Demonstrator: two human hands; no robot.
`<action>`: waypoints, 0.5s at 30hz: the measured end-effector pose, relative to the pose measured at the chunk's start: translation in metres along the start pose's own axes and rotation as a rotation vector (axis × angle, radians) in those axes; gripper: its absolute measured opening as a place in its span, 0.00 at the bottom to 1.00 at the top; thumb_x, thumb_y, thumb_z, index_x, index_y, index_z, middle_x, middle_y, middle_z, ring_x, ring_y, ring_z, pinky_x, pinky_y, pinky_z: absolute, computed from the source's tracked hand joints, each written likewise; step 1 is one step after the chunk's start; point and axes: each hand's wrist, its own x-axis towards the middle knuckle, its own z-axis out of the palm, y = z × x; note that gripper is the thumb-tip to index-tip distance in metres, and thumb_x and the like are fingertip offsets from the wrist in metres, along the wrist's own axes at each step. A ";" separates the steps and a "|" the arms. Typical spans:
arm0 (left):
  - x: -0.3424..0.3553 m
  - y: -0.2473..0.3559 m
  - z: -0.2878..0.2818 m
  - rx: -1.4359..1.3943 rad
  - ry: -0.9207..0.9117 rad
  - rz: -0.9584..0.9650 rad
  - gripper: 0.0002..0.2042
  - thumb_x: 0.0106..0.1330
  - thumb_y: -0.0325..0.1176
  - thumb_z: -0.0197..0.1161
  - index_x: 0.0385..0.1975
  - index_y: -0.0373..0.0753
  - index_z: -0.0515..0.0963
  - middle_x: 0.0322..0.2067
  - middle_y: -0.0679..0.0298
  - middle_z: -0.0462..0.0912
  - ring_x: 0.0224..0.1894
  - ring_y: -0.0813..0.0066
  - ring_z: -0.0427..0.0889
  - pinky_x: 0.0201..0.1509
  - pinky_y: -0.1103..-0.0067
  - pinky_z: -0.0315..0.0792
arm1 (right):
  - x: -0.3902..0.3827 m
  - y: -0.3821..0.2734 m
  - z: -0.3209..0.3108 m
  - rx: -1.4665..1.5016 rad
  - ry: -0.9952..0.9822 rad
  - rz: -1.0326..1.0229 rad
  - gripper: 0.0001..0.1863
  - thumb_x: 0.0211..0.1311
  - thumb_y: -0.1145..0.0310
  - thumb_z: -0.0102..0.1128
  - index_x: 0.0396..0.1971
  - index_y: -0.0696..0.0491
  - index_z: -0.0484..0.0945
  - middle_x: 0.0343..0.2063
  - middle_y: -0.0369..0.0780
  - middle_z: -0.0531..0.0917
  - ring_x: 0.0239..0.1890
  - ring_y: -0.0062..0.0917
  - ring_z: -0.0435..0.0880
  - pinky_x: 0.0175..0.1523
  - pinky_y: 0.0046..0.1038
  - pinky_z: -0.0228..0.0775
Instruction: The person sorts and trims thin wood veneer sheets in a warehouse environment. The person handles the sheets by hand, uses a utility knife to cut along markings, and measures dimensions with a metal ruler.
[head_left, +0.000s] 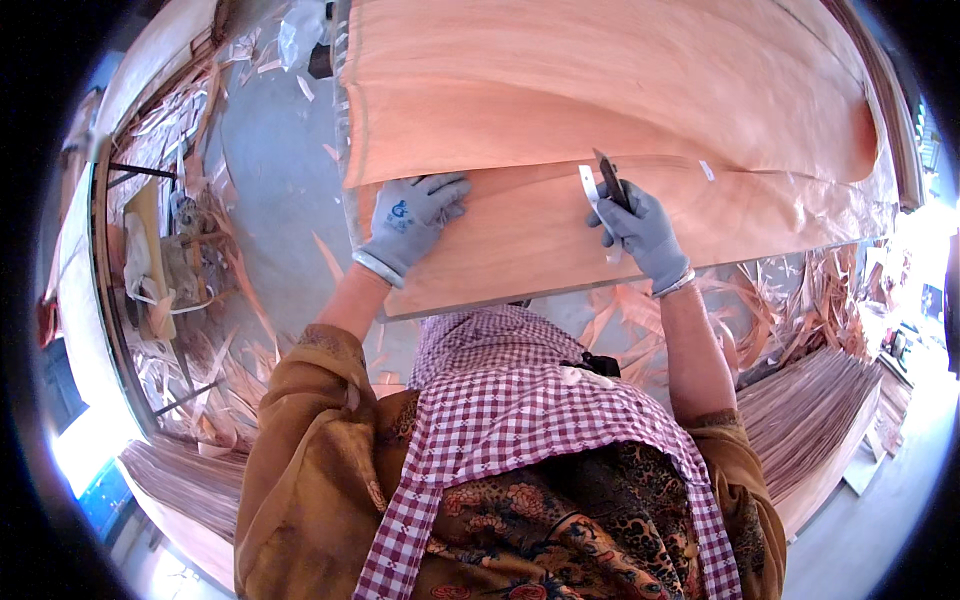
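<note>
My left hand (408,222), in a grey glove, lies on the lower veneer sheet (520,230), its fingers at the raised front edge of the upper veneer sheet (600,80). Its fingers are stretched out and I see nothing held in them. My right hand (643,232), gloved the same way, is closed round a dark utility knife (612,182) whose blade tip points away from me. A strip of white tape (588,184) hangs beside the knife, by the fingers. Another short white tape piece (707,171) sits on the veneer to the right.
Stacks of thin veneer (800,430) stand low at my right and at my left (195,490). Torn veneer scraps (625,325) litter the grey floor (280,150). A metal-framed rack (140,170) with scraps is at the left.
</note>
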 end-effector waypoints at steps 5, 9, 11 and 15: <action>-0.008 0.004 0.002 -0.003 -0.001 -0.100 0.11 0.53 0.36 0.62 0.37 0.47 0.79 0.41 0.70 0.80 0.43 0.67 0.78 0.46 0.71 0.71 | 0.006 -0.011 0.006 -0.065 -0.173 0.046 0.13 0.60 0.67 0.55 0.41 0.58 0.71 0.24 0.37 0.79 0.18 0.13 0.72 0.23 0.15 0.64; 0.000 0.012 -0.004 0.143 -0.019 -0.039 0.11 0.55 0.36 0.60 0.38 0.47 0.79 0.42 0.70 0.79 0.44 0.69 0.76 0.46 0.71 0.70 | 0.034 -0.005 0.024 -0.240 -0.121 0.003 0.13 0.59 0.68 0.54 0.41 0.59 0.72 0.23 0.37 0.78 0.19 0.14 0.73 0.21 0.17 0.66; 0.000 0.015 -0.002 0.169 -0.097 -0.070 0.13 0.55 0.36 0.59 0.41 0.45 0.77 0.45 0.68 0.77 0.47 0.68 0.75 0.48 0.69 0.69 | 0.040 0.000 0.024 -0.230 -0.061 0.062 0.12 0.57 0.70 0.54 0.41 0.58 0.72 0.22 0.37 0.78 0.21 0.15 0.75 0.23 0.18 0.67; 0.011 0.049 0.013 0.120 0.013 -0.001 0.19 0.57 0.36 0.58 0.49 0.41 0.72 0.51 0.62 0.72 0.53 0.64 0.70 0.56 0.68 0.63 | 0.046 0.010 0.020 -0.158 -0.069 0.039 0.13 0.56 0.69 0.55 0.40 0.57 0.72 0.21 0.37 0.78 0.21 0.15 0.75 0.25 0.20 0.69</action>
